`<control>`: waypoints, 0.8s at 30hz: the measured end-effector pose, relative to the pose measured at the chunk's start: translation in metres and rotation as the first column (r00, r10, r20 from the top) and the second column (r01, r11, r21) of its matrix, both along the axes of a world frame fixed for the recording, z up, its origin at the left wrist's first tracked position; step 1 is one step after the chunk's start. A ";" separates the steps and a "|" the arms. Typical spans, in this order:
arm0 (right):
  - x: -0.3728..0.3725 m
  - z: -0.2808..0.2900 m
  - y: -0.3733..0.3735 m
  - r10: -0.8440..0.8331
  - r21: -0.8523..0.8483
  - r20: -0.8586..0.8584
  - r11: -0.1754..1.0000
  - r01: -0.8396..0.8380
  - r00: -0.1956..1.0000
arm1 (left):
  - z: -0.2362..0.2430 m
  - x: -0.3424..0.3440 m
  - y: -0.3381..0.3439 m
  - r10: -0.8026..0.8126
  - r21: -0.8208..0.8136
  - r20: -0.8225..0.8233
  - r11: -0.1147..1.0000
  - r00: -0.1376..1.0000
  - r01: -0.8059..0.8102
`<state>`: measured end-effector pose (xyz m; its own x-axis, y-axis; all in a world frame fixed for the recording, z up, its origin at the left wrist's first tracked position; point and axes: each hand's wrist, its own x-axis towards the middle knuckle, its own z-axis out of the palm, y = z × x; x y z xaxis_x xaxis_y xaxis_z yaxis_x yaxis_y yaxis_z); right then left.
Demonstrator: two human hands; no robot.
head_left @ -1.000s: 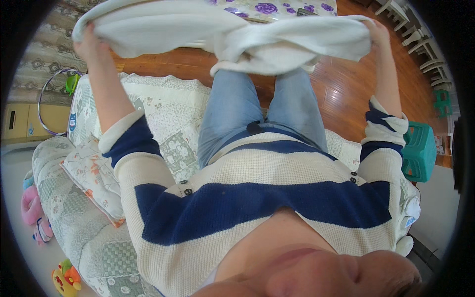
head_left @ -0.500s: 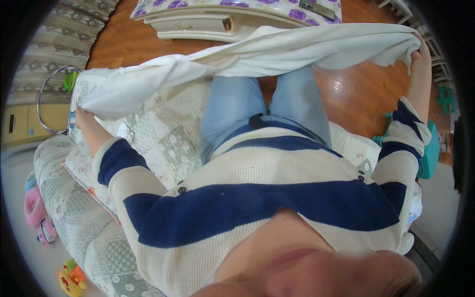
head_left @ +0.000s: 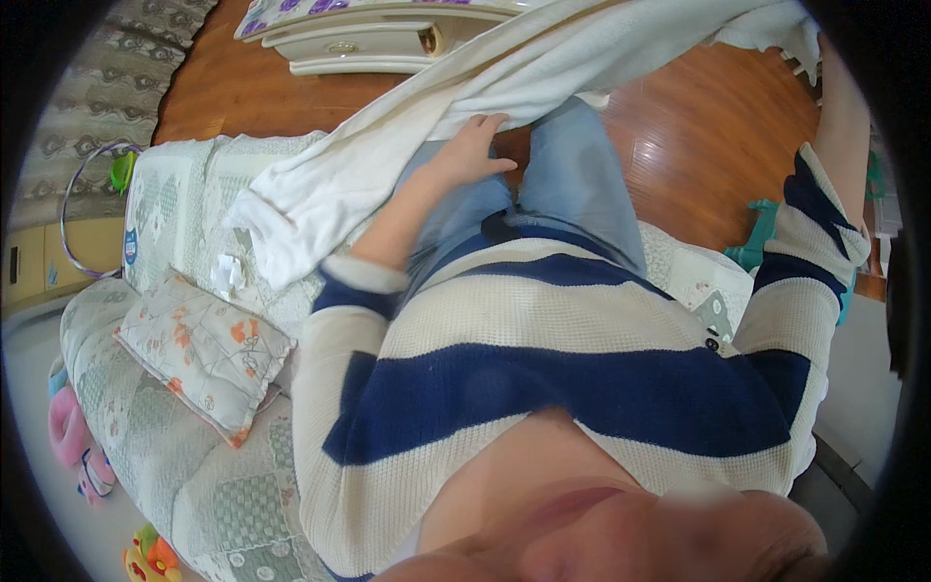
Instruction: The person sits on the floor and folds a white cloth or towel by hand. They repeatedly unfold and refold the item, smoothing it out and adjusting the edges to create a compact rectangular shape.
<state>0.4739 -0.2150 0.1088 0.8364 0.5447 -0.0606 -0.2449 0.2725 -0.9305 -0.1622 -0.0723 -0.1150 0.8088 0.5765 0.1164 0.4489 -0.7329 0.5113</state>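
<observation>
A long white cloth [head_left: 310,194] stretches diagonally from the upper right across my jeans to the quilt-covered sofa. My left hand [head_left: 476,149] is open with fingers spread, at the cloth's lower edge over my lap; I cannot tell whether its fingertips touch it. My right arm reaches up to the picture's upper right edge, where my right hand [head_left: 824,53] holds the far end of the cloth, its fingers largely hidden.
The sofa [head_left: 199,466] has a floral cushion [head_left: 199,354]. A pale cabinet [head_left: 354,53] with a floral top stands ahead on the wooden floor [head_left: 693,136]. A purple hoop [head_left: 68,213] and plush toys [head_left: 70,427] are at left, a teal stool [head_left: 754,242] at right.
My left hand has let go of the cloth's left end and moved inward over my lap. My right hand has raised its end upward, so the cloth now slants.
</observation>
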 end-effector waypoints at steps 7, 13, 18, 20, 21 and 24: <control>0.013 0.010 -0.032 -0.073 -0.001 0.019 0.997 0.073 0.997 | -0.016 0.022 0.051 0.313 0.235 -0.128 0.931 0.941 -0.278; 0.024 0.001 -0.027 -0.096 -0.041 0.024 0.994 0.097 0.995 | 0.099 -0.065 0.088 0.420 -0.527 0.307 0.822 0.854 -0.215; 0.022 0.002 -0.015 -0.120 -0.150 0.105 0.979 0.135 0.987 | 0.175 -0.084 0.045 0.284 -0.638 0.622 0.723 0.730 0.263; 0.007 -0.001 0.005 -0.072 -0.299 0.247 0.943 0.147 0.966 | 0.162 -0.067 0.030 0.325 -0.673 0.617 0.691 0.717 0.265; -0.015 -0.009 0.021 0.033 -0.421 0.382 0.896 0.142 0.924 | 0.162 -0.058 0.027 0.336 -0.703 0.572 0.671 0.749 0.235; -0.143 -0.015 0.035 0.570 -0.634 0.769 0.736 0.238 0.289 | 0.171 -0.002 -0.005 0.473 -0.693 0.620 0.704 0.626 0.154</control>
<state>0.3310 -0.1801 0.0938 0.4277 0.8551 0.2931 0.8567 -0.2800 -0.4332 -0.1647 -0.0771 0.0558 0.5061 0.8502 0.1449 -0.2226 -0.0335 0.9743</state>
